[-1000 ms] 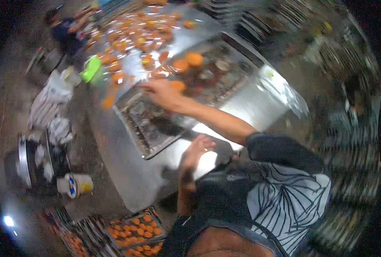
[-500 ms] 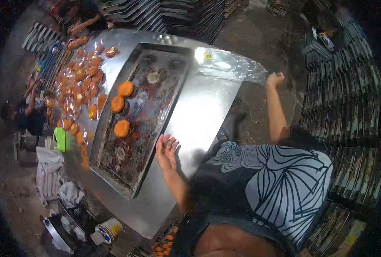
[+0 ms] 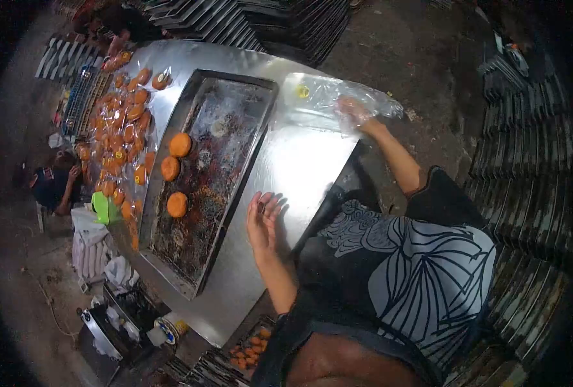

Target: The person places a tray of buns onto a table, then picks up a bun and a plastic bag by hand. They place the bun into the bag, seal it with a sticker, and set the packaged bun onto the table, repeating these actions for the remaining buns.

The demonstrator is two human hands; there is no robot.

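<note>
My left hand (image 3: 264, 222) is over the shiny metal table, close to the baking tray's right edge. Its fingers are apart and slightly curled, and nothing is in it. My right hand (image 3: 356, 113) is at the table's far right corner, covered by a clear plastic bag (image 3: 318, 97) with a yellow label. The film blurs its fingers, so their grip cannot be made out. A dark, stained baking tray (image 3: 238, 206) lies on the table, with three round orange-brown buns (image 3: 177, 204) along its left side.
Many bagged buns (image 3: 122, 129) are heaped on the left of the metal table (image 3: 306, 151). A green object (image 3: 104, 208) sits by the heap. Stacked trays (image 3: 518, 187) stand to the right. Another person (image 3: 55, 184) is at left. More buns (image 3: 251, 351) are below the near edge.
My right hand has moved left from the plastic bag's outer end and now shows through the film. My left hand has shifted slightly, staying beside the tray. The three buns remain in place on the tray.
</note>
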